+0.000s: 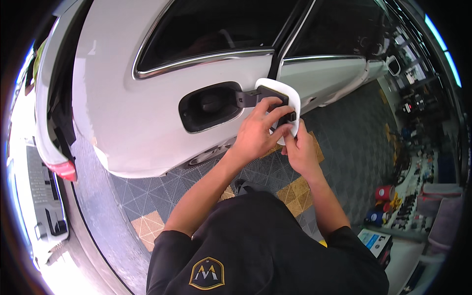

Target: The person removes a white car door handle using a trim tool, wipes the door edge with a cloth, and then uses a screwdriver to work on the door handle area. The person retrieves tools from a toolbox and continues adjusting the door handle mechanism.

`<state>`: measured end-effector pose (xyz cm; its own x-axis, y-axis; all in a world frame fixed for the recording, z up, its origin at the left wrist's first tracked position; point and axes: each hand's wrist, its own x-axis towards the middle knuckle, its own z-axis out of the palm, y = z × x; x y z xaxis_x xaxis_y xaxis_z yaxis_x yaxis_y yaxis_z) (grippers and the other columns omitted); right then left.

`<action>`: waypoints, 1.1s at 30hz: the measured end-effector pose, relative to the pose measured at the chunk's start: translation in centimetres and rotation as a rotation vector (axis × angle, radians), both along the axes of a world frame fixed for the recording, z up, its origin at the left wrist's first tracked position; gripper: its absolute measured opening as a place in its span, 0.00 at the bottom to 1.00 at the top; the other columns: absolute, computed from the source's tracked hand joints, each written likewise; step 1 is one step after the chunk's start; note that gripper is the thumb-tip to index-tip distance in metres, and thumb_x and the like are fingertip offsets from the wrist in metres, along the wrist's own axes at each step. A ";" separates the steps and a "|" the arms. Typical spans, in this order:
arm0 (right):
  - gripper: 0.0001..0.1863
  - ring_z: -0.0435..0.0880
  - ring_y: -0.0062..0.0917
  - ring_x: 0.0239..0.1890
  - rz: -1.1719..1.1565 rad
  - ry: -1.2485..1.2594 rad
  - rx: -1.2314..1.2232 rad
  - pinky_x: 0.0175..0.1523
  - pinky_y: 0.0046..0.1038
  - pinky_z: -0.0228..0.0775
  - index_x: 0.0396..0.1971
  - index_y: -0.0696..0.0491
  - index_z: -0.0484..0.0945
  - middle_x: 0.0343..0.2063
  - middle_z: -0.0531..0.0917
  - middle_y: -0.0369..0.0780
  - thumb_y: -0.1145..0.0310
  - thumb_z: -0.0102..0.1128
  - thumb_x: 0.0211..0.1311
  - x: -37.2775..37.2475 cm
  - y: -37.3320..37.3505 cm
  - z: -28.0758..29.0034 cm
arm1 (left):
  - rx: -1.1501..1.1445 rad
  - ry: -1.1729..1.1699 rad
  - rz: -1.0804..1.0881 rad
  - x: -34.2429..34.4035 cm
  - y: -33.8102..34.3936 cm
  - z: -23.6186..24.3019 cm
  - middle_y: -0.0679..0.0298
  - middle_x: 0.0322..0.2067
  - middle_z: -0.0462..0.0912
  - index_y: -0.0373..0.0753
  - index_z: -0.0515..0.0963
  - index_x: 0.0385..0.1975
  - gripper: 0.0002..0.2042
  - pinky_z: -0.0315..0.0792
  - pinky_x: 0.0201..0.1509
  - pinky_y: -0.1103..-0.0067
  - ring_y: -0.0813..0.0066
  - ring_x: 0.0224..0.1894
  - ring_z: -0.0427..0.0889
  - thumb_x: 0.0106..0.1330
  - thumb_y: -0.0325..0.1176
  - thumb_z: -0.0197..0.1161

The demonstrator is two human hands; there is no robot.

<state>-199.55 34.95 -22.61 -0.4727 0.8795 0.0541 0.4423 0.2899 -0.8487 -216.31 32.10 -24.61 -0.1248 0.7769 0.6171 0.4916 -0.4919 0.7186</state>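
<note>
The white fuel door [278, 86] of a car stands swung out on its black hinge arm [248, 99], its dark inner side toward me. My left hand [258, 132] is closed on it, fingers curled over the black inner part and thumb near the lower edge. Pinching the door's lower right edge is my right hand [301, 151], partly behind it. Left of the hinge lies the uncovered dark filler recess [206, 109] in the car's white rear side panel [118, 105]. Anything small between my fingers is hidden.
Dark side windows [216, 32] with chrome trim lie above the recess. A red tail light [63, 171] sits at the left. Grey and tan floor tiles [295, 194] spread below. At the right stand a red tub [385, 192], a boxed item [374, 243] and shelves with several tools.
</note>
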 end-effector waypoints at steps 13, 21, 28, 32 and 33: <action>0.18 0.84 0.42 0.28 -0.075 0.131 0.028 0.36 0.39 0.74 0.53 0.59 0.75 0.26 0.83 0.49 0.71 0.59 0.64 -1.5 -1.9 0.0 | 0.135 0.063 0.005 -1.6 1.3 -2.0 0.56 0.39 0.76 0.36 0.77 0.44 0.18 0.73 0.37 0.74 0.65 0.35 0.76 0.53 0.16 0.71; 0.22 0.86 0.29 0.27 -0.085 0.213 0.059 0.35 0.30 0.76 0.55 0.60 0.76 0.26 0.84 0.44 0.67 0.65 0.63 1.2 -1.3 -1.0 | 0.102 0.229 0.005 -1.1 1.6 0.1 0.54 0.40 0.77 0.34 0.79 0.43 0.18 0.75 0.41 0.72 0.59 0.39 0.80 0.52 0.16 0.71; 0.26 0.87 0.46 0.43 -0.361 -0.131 -0.145 0.47 0.44 0.78 0.56 0.61 0.75 0.37 0.86 0.53 0.55 0.60 0.67 11.5 -5.3 -8.6 | 0.048 0.033 0.006 -3.6 3.7 -6.7 0.63 0.42 0.69 0.34 0.67 0.52 0.13 0.69 0.39 0.81 0.77 0.38 0.70 0.73 0.26 0.60; 0.24 0.84 0.46 0.50 -0.676 -0.394 -0.387 0.54 0.44 0.75 0.56 0.60 0.76 0.43 0.84 0.54 0.58 0.57 0.68 17.5 -15.9 -15.1 | -0.243 -0.123 -0.111 -3.1 4.8 -9.7 0.72 0.27 0.63 0.36 0.68 0.31 0.12 0.58 0.32 0.83 0.82 0.30 0.60 0.78 0.35 0.53; 0.23 0.84 0.47 0.49 -0.855 -0.308 -0.412 0.53 0.46 0.75 0.56 0.59 0.76 0.43 0.85 0.54 0.58 0.57 0.68 18.3 -19.3 -16.6 | -0.239 -0.123 -0.090 -4.0 5.3 -10.7 0.72 0.27 0.62 0.37 0.68 0.31 0.12 0.57 0.31 0.82 0.82 0.29 0.59 0.79 0.35 0.51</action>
<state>-181.28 15.60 -39.23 0.3857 0.8534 -0.3506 0.5828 -0.5200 -0.6245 -220.27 37.41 -35.32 -0.1113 0.9098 0.3998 0.3554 -0.3392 0.8710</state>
